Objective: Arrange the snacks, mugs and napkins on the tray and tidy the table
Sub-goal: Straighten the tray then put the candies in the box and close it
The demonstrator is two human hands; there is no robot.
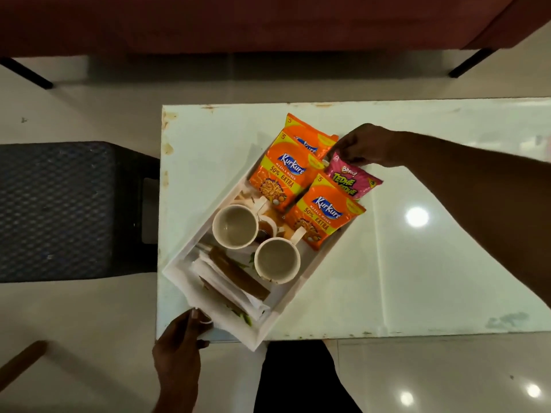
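Observation:
A white tray lies slanted on the white table, its near corner over the table's front edge. Inside stand two empty white mugs, folded white napkins with brown ones, and three orange Kurkure packets. A pink Bingo packet lies at the tray's far right corner. My left hand grips the tray's near left rim. My right hand pinches the top of the pink packet at the tray's far end.
A dark mesh chair stands left of the table. A dark red sofa with black legs runs along the far side. My dark trouser leg shows below the table edge. Pale glossy floor surrounds the table.

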